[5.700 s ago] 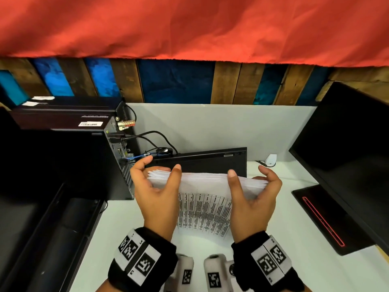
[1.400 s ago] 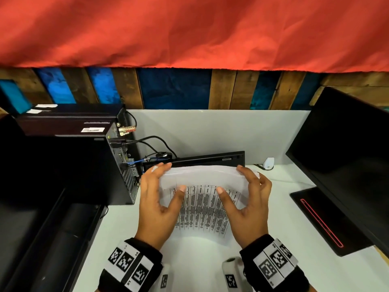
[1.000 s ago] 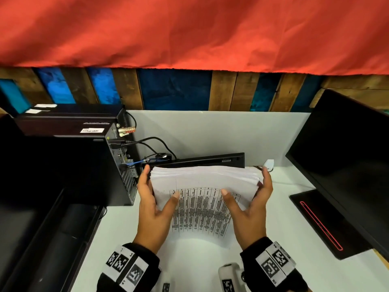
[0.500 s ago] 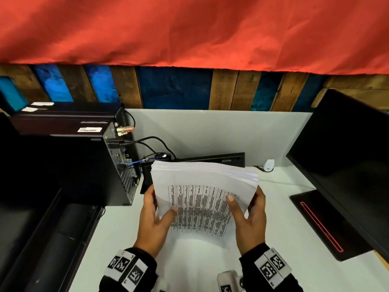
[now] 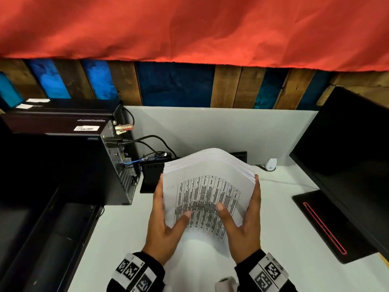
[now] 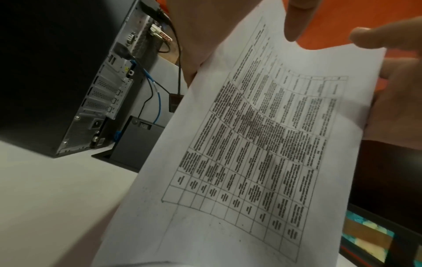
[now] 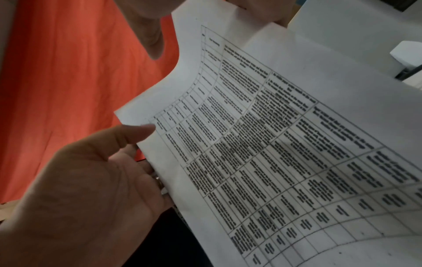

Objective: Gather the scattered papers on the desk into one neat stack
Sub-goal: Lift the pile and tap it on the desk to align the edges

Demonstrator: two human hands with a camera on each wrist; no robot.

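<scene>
A thick stack of white papers [image 5: 207, 182] stands on end on the white desk [image 5: 122, 245], its top curling away from me. The front sheet carries a printed table. My left hand [image 5: 163, 209] grips the stack's left edge, thumb on the front sheet and fingers along the side. On the opposite edge my right hand [image 5: 250, 216] holds it the same way. Both wrist views are filled by the printed front sheet [image 6: 262, 144] [image 7: 285, 153], with thumbs pressing on its face.
A black computer tower [image 5: 84, 165] with cables [image 5: 153, 142] stands at the left. A flat black device [image 5: 151, 175] lies just behind the stack. At the right are a black monitor [image 5: 347, 165] and its base [image 5: 328, 224]. A small white plug [image 5: 270, 164] sits by the back partition.
My hands slid from the stack's top edge down to its sides. The stack rose more upright and its top now bends away from me.
</scene>
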